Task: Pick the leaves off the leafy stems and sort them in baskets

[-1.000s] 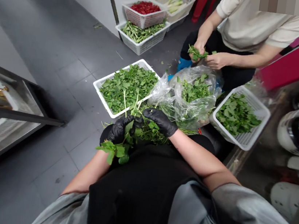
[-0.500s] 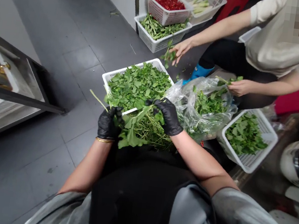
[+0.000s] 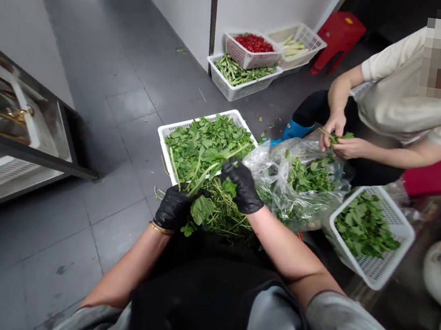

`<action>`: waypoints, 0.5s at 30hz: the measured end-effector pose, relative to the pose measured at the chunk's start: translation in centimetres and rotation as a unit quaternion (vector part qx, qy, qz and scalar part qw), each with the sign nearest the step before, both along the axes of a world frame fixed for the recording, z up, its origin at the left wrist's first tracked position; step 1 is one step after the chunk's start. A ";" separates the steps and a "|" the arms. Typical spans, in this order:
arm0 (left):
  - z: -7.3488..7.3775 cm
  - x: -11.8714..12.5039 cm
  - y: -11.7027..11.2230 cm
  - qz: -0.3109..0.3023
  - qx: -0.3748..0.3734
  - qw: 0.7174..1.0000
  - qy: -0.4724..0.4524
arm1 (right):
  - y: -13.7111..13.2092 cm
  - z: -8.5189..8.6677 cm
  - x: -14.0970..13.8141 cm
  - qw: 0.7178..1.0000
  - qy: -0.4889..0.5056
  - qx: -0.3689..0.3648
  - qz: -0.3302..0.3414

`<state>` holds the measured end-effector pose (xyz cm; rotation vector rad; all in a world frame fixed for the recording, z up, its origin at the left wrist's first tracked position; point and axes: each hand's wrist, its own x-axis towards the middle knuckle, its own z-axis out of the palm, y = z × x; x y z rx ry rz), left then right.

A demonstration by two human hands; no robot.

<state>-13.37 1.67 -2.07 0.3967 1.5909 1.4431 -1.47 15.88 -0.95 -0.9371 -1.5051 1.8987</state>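
My left hand (image 3: 174,208), in a black glove, is closed round a few long leafy green stems (image 3: 205,173). They slant up toward my right hand, and a broad leaf (image 3: 202,209) hangs beside my fingers. My right hand (image 3: 242,188), also black-gloved, has its fingers curled on the greens, with a small leaf showing at the palm; the fingertips are partly hidden. Just beyond both hands stands a white basket (image 3: 162,131) heaped with picked green leaves (image 3: 208,136). Below my hands lies a pile of thin stems (image 3: 230,215).
A co-worker (image 3: 399,102) on the right holds a sprig in both hands over a clear plastic bag (image 3: 281,194) of greens. Another white basket (image 3: 408,238) of leaves stands at right. Baskets of red chillies (image 3: 255,43) and cut green vegetables (image 3: 238,72) are stacked behind; a metal rack (image 3: 62,133) is at left.
My hands have drawn closer, and the stems now slant up toward the right. The co-worker's outstretched hand has come back to the other hand. The view has tilted up slightly.
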 end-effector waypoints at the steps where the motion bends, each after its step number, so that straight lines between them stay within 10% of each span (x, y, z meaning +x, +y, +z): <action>1: -0.1 -0.4 0.0 0.004 -0.001 0.999 0.032 | -0.6 -0.1 -0.1 0.999 -0.006 -0.026 0.047; 4: -0.1 -0.8 0.0 0.001 0.008 0.996 0.084 | -1.8 -0.7 -0.8 0.985 0.001 -0.065 0.157; 10: -0.3 -0.3 -0.3 0.032 0.004 0.999 -0.012 | -1.2 -0.7 -1.1 0.985 0.076 -0.071 0.137; 15: -0.5 -1.1 0.0 0.033 -0.017 0.995 0.093 | -2.3 -0.5 -2.4 0.971 0.010 -0.105 0.213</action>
